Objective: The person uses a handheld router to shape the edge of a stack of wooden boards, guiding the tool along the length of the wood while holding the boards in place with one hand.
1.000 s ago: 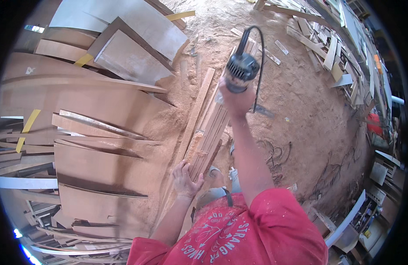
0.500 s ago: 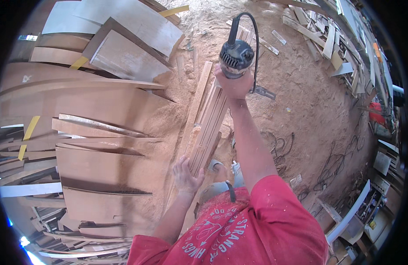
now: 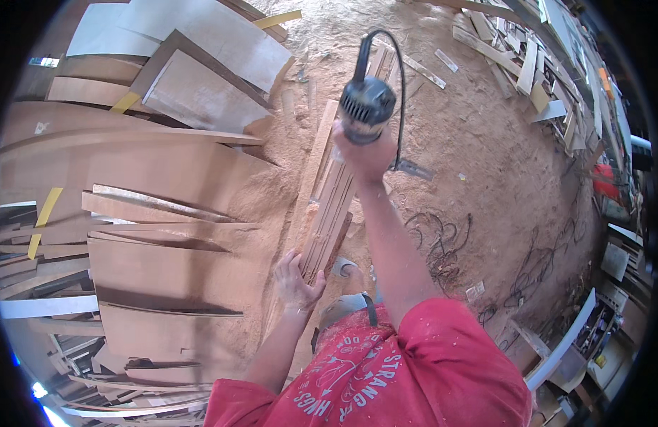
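My right hand [image 3: 366, 153] grips a black and silver electric router [image 3: 366, 105] and holds it against the far part of a bundle of long wooden strips [image 3: 330, 208]. Its black cord [image 3: 400, 78] loops up and over to the right. My left hand [image 3: 295, 280] presses on the near end of the same strips, fingers spread over the wood. The strips lie lengthwise away from me on a sawdust-covered floor. My red shirt fills the bottom of the view.
Large curved plywood panels [image 3: 151, 171] are stacked on the left, some marked with yellow tape [image 3: 44, 217]. Sawdust [image 3: 478, 142] covers the floor. Loose offcuts [image 3: 528, 64] pile up at the far right. Dark cables [image 3: 435, 238] lie on the ground to my right.
My right hand has slid the router along the strips, slightly closer and to the left in view. My left hand has stayed on the near end of the bundle.
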